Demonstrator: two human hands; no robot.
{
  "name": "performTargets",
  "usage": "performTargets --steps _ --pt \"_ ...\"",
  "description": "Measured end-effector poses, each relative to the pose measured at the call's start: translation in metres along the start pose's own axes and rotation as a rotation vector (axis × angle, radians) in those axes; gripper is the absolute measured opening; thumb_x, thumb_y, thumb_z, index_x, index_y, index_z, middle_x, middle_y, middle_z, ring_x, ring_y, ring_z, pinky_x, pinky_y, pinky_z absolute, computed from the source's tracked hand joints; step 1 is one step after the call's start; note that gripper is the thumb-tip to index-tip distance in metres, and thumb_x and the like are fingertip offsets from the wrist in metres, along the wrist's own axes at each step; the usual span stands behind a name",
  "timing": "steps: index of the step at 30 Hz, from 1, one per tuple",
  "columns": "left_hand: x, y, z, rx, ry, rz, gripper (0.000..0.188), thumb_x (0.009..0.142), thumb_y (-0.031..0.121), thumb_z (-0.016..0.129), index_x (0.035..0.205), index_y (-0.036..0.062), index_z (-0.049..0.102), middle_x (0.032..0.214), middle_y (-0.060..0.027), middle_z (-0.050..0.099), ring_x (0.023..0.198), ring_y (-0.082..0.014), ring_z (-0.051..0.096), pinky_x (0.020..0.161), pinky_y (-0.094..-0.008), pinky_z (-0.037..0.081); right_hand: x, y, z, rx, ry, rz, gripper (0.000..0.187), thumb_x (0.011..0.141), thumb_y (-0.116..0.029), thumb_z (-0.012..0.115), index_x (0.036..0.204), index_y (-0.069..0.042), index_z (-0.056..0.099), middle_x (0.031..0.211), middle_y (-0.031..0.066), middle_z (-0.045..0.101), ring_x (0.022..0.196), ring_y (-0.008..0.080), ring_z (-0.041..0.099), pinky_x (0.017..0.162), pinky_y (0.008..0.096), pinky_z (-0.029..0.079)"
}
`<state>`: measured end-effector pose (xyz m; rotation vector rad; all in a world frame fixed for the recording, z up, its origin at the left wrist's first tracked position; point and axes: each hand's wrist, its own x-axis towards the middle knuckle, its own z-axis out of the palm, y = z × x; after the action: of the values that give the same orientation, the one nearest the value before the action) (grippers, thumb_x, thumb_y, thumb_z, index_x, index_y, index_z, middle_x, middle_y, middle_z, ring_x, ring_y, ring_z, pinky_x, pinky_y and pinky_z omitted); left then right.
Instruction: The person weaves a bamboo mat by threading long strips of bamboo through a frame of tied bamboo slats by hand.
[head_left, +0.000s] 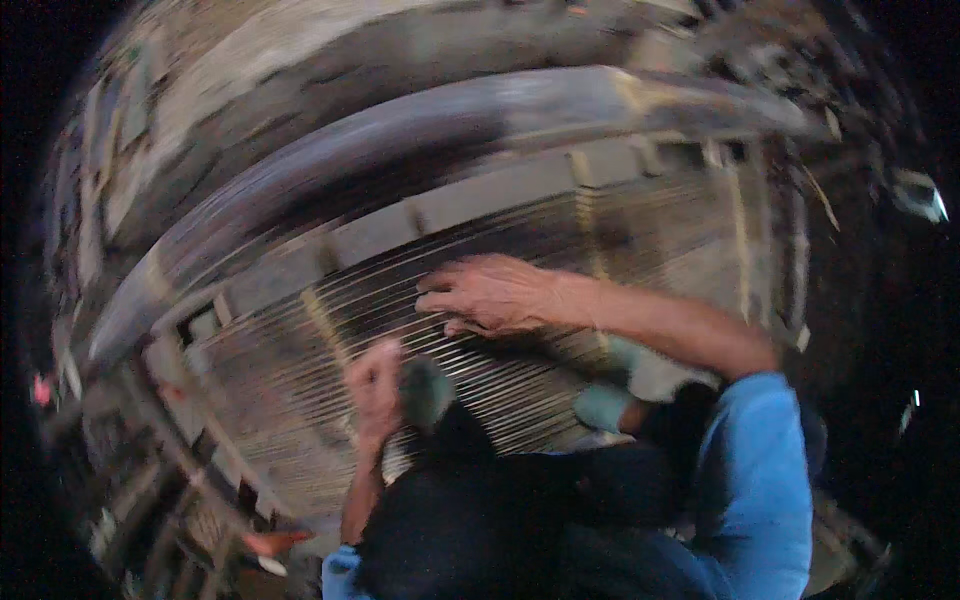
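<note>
A wide wooden frame (470,208) lies before me, strung with many thin pale strands (500,385) running side by side, slightly slanted. Over the middle of these strands reaches my right hand (495,295), palm down, its fingers bent a little and apart; I see nothing in it. My left hand (373,390) is lower and to the left, above the strands, with its fingers curled in. Whether it holds something is lost in the blur. Pale yellowish bands (322,325) cross the strands at several places.
A thick, dark, rounded roll or beam (400,145) spans the far side, with a pale wrap (630,90) around it. Close to my left hand is a greenish rounded shape (425,390), perhaps footwear. An orange object (275,542) lies at the lower left.
</note>
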<state>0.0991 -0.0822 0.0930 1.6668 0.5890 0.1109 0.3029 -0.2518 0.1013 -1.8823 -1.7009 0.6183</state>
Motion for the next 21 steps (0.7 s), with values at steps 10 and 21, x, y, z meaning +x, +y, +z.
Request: performTargets --steps 10,21 --pt "0.03 0.001 -0.041 0.385 0.431 0.012 0.03 0.096 0.028 0.066 0.099 -0.0015 0.067 0.086 -0.012 0.06 0.084 -0.0209 0.056 0.076 -0.0376 0.044 -0.213 0.085 -0.175 -0.281 -0.219 0.704 0.014 0.09 -0.019 0.062 0.095 -0.009 0.069 0.085 0.014 0.072 0.083 0.0406 0.067 0.075 0.0493 0.053" --pt "0.089 0.081 0.141 1.029 0.154 0.733 0.027 0.077 0.025 0.081 0.088 0.0057 0.067 0.08 -0.0134 0.062 0.08 -0.0328 0.061 0.07 -0.0425 0.046 -0.223 0.19 -0.076 0.014 0.263 0.926 0.039 0.09 -0.052 0.062 0.099 -0.018 0.079 0.111 0.0124 0.071 0.104 0.0357 0.065 0.099 0.0459 0.044"
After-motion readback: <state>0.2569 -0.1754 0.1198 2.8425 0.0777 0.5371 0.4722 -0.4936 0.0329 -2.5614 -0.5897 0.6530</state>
